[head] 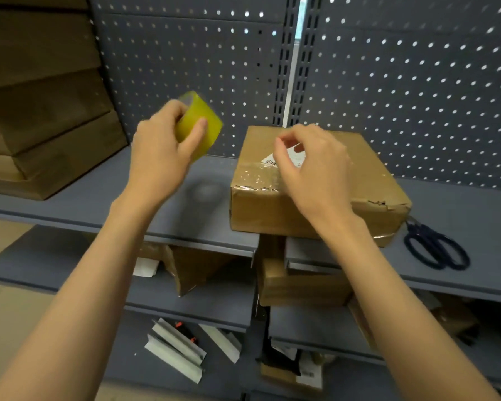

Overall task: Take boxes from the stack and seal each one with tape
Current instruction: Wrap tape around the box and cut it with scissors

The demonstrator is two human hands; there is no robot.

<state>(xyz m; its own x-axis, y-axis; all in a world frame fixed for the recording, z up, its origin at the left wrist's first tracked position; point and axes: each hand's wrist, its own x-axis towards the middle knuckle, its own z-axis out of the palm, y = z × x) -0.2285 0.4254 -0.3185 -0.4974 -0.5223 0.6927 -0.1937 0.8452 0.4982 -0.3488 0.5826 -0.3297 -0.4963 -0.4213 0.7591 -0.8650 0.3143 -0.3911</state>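
Fingers: on my left hand (159,146) they curl round the yellow tape roll (198,125), thumb across its outer band, the roll held up clear of the shelf (185,180); on my right hand (310,166) fingertips (279,146) and thumb are drawn together in a narrow pinch over the box top. I cannot tell whether a clear tape end sits between them.

Box: one brown cardboard box (272,209) lies directly under the right fingers, a white label (294,153) partly hidden beneath them, glossy clear tape (255,176) already crinkled across its near-left corner.

Damage: right of the pinch, the box's front edge is torn (382,205).

Stack: far left of the tape hand, flat brown cartons (41,117) are piled on the same shelf.

Scissors: dark-handled scissors (436,247) lie right of and nearer than the right hand, just beside the box.

Stage, as I judge it: sealing this box is under way, not finished.

Risk: the roll is well apart from the box, so any strip drawn between the hands could twist and stick to itself, or land crooked and wrinkle like the corner.

Risk: pressing hard near the tear could open it wider.

Risk: the box overhangs the shelf's front lip, so a sideways pull on the tape could drag it off.
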